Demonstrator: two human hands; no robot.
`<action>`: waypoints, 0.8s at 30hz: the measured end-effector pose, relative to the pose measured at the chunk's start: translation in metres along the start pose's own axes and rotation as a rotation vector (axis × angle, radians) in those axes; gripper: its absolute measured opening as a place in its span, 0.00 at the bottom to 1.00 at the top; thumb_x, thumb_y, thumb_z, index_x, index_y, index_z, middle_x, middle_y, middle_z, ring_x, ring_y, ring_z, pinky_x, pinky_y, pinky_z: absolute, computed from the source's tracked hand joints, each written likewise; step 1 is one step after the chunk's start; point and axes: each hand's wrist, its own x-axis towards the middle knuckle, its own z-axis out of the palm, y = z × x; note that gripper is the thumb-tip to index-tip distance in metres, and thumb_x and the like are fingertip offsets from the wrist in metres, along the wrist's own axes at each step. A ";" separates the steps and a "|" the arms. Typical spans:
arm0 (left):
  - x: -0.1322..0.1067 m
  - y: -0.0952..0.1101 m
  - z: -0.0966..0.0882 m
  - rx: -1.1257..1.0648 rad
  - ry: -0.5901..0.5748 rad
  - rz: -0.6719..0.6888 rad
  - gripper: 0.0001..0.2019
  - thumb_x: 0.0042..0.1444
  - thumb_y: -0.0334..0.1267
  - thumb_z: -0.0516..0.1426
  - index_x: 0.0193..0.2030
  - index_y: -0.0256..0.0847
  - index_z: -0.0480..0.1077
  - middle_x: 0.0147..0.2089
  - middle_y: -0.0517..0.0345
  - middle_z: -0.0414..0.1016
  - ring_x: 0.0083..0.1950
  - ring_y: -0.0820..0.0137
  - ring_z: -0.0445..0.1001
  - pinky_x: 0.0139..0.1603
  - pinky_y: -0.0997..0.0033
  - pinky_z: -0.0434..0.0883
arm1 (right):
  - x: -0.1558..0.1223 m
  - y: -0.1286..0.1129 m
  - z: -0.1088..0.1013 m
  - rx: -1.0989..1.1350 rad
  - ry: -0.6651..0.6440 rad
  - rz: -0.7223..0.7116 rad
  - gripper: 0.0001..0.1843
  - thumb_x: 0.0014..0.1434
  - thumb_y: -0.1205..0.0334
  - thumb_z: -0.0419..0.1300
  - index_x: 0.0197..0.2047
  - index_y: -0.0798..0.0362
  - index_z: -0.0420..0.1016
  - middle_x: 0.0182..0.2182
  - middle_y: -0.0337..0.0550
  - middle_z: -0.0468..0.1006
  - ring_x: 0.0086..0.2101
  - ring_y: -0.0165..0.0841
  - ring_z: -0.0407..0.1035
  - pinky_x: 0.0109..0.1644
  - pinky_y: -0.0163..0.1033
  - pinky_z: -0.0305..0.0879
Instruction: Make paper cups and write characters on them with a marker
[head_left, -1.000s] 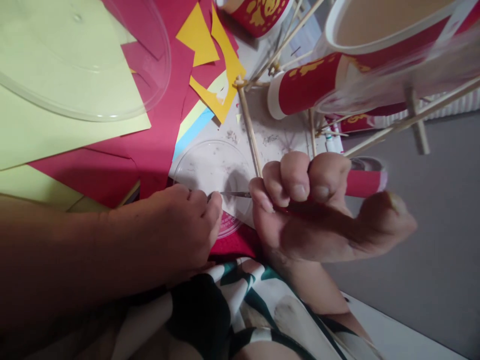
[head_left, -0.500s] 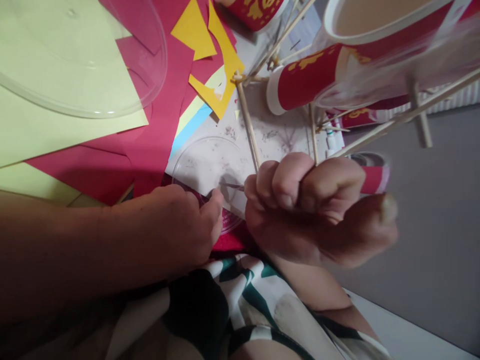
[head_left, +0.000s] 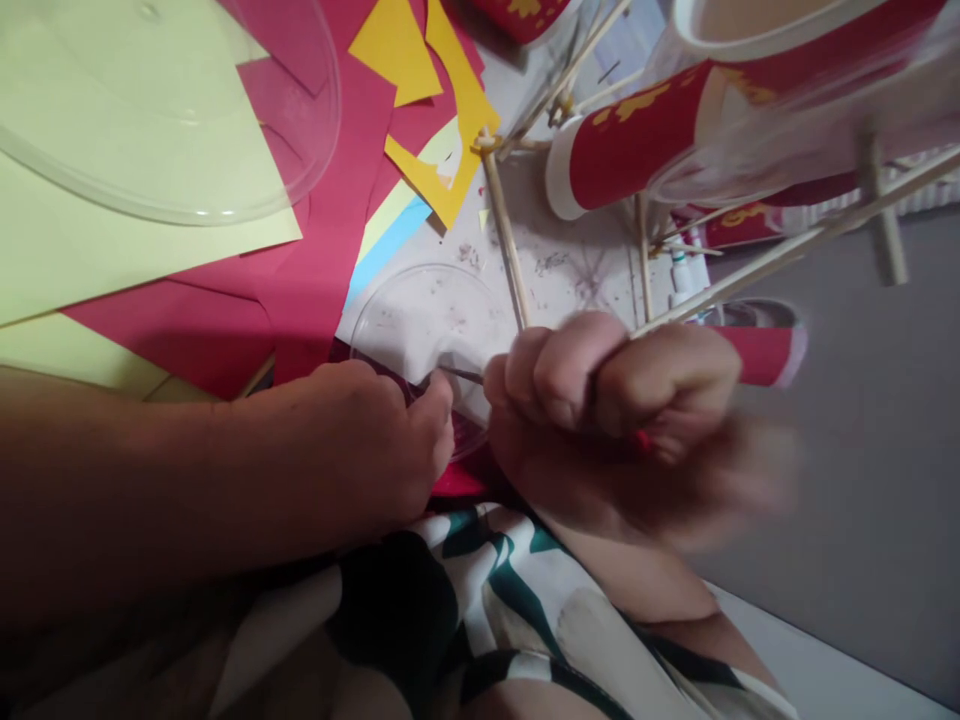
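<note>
Pale table (head_left: 555, 240) in head view, paper (head_left: 322, 290) spread left. Right hand (head_left: 600, 410) clenched round thin tool (head_left: 465, 376), presumably for firm control; tool juts toward left hand (head_left: 360, 440), seen against lid (head_left: 416, 310). Left fingers curled; whether pinching anything, cannot tell.

Two hands (head_left: 375, 440) (head_left: 615, 390), one thin tool (head_left: 466, 376), two orange scraps (head_left: 397, 50) (head_left: 471, 100), one blue strip (head_left: 391, 242)

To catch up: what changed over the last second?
The right hand shifted left toward the left hand, its thumb folding in; less of the thin metal shaft shows between them. No grasp or release shows. The pale-yellow sheet and larger clear lid stayed put.
</note>
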 end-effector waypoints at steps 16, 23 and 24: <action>0.016 -0.020 -0.023 -0.335 -0.224 -0.098 0.16 0.70 0.43 0.52 0.57 0.43 0.77 0.52 0.48 0.83 0.28 0.67 0.75 0.27 0.65 0.57 | 0.008 -0.002 -0.007 0.242 -0.067 -0.113 0.23 0.63 0.50 0.63 0.24 0.49 0.58 0.21 0.34 0.58 0.20 0.27 0.53 0.21 0.34 0.55; 0.049 -0.065 -0.042 -0.172 -0.285 -0.569 0.18 0.62 0.47 0.58 0.53 0.39 0.76 0.41 0.45 0.80 0.47 0.50 0.78 0.44 0.61 0.65 | -0.009 -0.031 -0.012 0.268 0.072 -0.066 0.18 0.60 0.54 0.65 0.24 0.50 0.64 0.22 0.34 0.57 0.20 0.26 0.51 0.20 0.33 0.49; 0.055 -0.068 -0.041 -0.203 -0.317 -0.614 0.19 0.58 0.49 0.62 0.51 0.39 0.76 0.41 0.47 0.80 0.49 0.49 0.78 0.46 0.61 0.66 | -0.012 -0.034 -0.014 0.267 0.072 -0.040 0.18 0.59 0.54 0.65 0.24 0.50 0.65 0.21 0.34 0.58 0.20 0.26 0.52 0.20 0.33 0.50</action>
